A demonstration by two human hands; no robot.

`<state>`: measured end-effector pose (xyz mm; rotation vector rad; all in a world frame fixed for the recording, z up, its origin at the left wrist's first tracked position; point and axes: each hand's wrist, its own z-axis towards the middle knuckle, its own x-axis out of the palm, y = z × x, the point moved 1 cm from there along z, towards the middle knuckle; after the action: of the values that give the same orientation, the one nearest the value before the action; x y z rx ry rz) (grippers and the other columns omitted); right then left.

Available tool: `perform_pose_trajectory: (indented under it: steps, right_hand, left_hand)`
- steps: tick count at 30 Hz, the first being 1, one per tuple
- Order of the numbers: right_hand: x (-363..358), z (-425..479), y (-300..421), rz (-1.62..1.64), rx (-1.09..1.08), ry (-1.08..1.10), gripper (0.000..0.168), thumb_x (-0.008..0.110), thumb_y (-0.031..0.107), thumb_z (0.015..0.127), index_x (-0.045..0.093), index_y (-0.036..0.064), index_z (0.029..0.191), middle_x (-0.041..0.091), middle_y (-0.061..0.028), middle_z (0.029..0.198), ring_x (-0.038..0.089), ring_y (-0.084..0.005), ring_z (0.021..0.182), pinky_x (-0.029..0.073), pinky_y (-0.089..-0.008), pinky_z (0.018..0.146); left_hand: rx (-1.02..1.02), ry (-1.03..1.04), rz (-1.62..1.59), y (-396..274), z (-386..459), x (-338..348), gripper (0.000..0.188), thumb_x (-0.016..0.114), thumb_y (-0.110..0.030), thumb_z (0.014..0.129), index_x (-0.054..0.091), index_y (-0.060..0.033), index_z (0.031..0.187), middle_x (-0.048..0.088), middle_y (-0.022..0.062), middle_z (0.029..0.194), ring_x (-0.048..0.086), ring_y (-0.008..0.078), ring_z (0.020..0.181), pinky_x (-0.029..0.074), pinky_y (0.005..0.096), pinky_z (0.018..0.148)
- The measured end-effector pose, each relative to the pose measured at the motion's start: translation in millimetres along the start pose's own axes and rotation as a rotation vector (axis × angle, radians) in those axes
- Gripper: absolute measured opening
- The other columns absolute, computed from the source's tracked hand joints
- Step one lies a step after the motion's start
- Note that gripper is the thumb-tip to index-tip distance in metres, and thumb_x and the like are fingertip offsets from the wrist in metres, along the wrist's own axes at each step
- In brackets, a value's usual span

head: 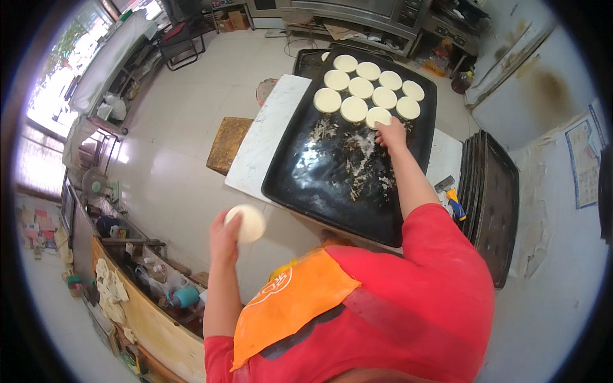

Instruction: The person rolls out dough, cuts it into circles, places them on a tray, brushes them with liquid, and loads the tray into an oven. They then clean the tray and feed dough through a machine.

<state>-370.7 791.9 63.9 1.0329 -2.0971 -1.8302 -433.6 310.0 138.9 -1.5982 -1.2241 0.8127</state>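
Note:
My left hand (pixel 225 237) holds a round, pale dough disc (pixel 250 223) between thumb and fingers, out over the floor to the left of the table. At the nearest row of discs, my right hand (pixel 392 136) has its fingers at the edge of another disc (pixel 378 118), which lies on a large black baking tray (pixel 306 177). Several more dough discs (pixel 354 109) lie in rows over the far part of this tray. Its near part shows a dark, shiny surface with pale, flaky residue. Whether the right fingers grip their disc or only touch it is hard to tell.
The tray rests on a white table (pixel 268 124). Right of it lies a scraper with a yellow and blue handle (pixel 456 205), beside several upright trays (pixel 493 206). A wooden stool (pixel 231 143) stands left. A deck oven (pixel 354 19) is beyond, and a wooden board (pixel 148 316) at lower left.

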Motion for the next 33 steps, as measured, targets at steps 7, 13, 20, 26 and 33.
perform_pose_trajectory:
  steps: [7,13,20,26,33]
  right_hand:
    - [20,-100,14,0.43,-0.126,0.541,0.054,0.069,0.001,0.076,0.053,0.003,0.127,0.064,-0.0083,0.109,0.06,-0.0165,0.096,0.048,-0.0302,0.086]
    - [-66,10,-62,0.369,-0.049,-0.338,0.059,0.054,-0.009,0.078,0.037,-0.007,0.135,0.052,-0.0159,0.129,0.052,-0.0209,0.115,0.044,-0.0313,0.095]
    - [-33,5,-42,-0.881,-0.356,-0.286,0.072,0.062,0.04,0.082,0.039,-0.003,0.135,0.035,-0.0249,0.142,0.029,-0.0356,0.135,0.025,-0.0476,0.109]
    - [49,-56,2,-1.012,-0.626,-0.136,0.064,0.051,0.044,0.092,0.043,-0.004,0.132,0.042,-0.0255,0.137,0.04,-0.0387,0.127,0.031,-0.0436,0.108]
    - [197,-222,62,-0.801,-1.331,0.116,0.04,0.054,0.027,0.093,0.057,-0.004,0.118,0.044,-0.0212,0.137,0.042,-0.0377,0.126,0.035,-0.0434,0.103]
  left_hand:
    - [0.118,0.579,-0.003,-50,32,165,0.062,0.058,-0.033,0.091,0.035,-0.0001,0.138,0.047,0.0186,0.135,0.051,0.0261,0.121,0.044,0.0359,0.096]
    - [-0.014,0.355,-0.074,-22,39,108,0.048,0.055,-0.027,0.093,0.043,0.0025,0.129,0.055,0.0201,0.125,0.06,0.027,0.107,0.048,0.0349,0.09]
    - [-0.174,-0.175,-0.208,50,-16,-20,0.039,0.056,-0.023,0.091,0.05,0.0031,0.12,0.063,0.0171,0.11,0.064,0.0245,0.097,0.051,0.0311,0.083]
    - [-0.172,-0.756,0.125,157,-134,-176,0.03,0.062,-0.022,0.081,0.064,0.0007,0.1,0.069,0.0109,0.091,0.066,0.018,0.084,0.05,0.03,0.075]
    - [-0.505,-1.657,0.797,208,-309,-382,0.028,0.059,-0.022,0.081,0.066,-0.0049,0.102,0.065,0.018,0.101,0.059,0.0337,0.1,0.046,0.0425,0.088]
